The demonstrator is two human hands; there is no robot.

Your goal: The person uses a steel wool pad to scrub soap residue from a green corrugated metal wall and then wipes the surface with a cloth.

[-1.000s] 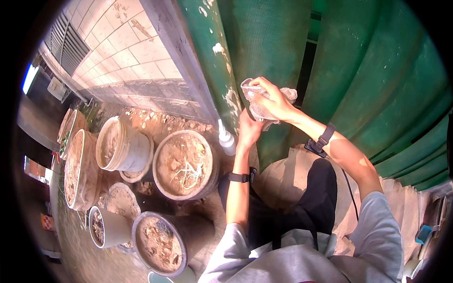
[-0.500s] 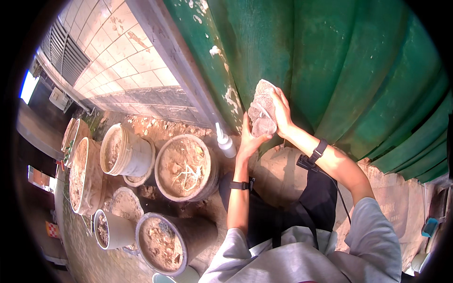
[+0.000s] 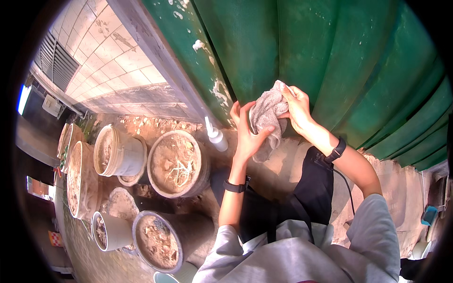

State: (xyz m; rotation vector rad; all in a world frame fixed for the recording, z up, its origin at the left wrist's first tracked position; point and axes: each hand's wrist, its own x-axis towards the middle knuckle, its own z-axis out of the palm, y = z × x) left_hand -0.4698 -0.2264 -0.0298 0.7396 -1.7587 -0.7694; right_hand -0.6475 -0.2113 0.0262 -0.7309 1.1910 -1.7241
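Between my hands, in front of the green corrugated metal panel (image 3: 302, 52), hangs a crumpled grey-brown cloth (image 3: 267, 113). My right hand (image 3: 299, 107) pinches its upper right corner between thumb and fingers. On the cloth's left side, my left hand (image 3: 246, 129) curls around it, thumb across the lower part and fingers toward the back. The cloth's lower end dangles below my left thumb. White foamy smears (image 3: 219, 92) mark the panel's left edge. A white bottle with a long spout (image 3: 217, 137) stands on the ground to the left of my left wrist.
Several soil-filled pots and buckets stand at left, among them a round pot with dry stalks (image 3: 174, 165), a white bucket (image 3: 125, 153) and a dark pot (image 3: 160, 240). A grey post (image 3: 165, 56) separates the panel from a tiled wall (image 3: 108, 42). A blue dustpan-like object (image 3: 429, 215) lies far right.
The cloth, bunched and folded before, has loosened and now hangs down. My right hand has moved right to its corner, and my left fingers have spread upward around it.
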